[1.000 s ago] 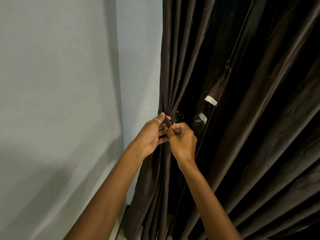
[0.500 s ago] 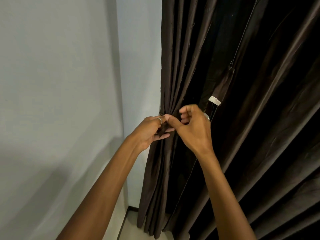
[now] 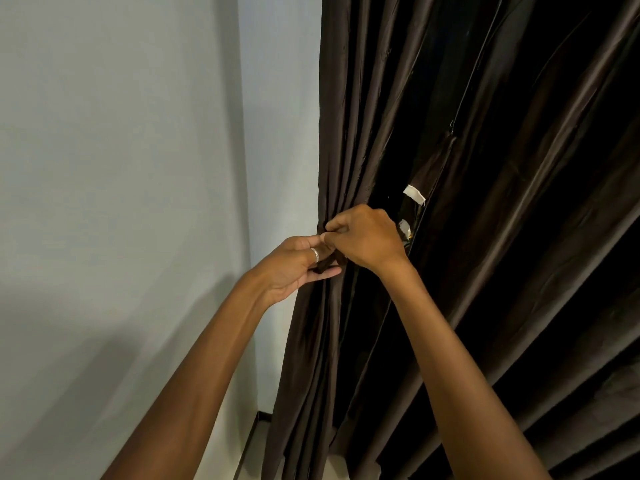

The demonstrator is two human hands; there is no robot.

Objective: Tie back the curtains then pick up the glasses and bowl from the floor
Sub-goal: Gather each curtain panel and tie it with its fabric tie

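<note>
Pinching one dark tie strap [image 3: 323, 266], two hands, left hand [image 3: 294, 266] and right hand [image 3: 365, 239], close fingers against one curtain [image 3: 346, 150].

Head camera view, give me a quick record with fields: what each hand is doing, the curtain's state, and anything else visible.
left hand: ring on one finger, gripping a dark tie-back strip at the gathered folds
right hand: fingers pinching at the same spot, touching the left hand
curtain: dark brown, bunched near the wall corner at hand level
white tag: on the curtain, above and right of the right hand
wall: pale, plain, left of the curtain
glasses and bowl: not in view
</note>
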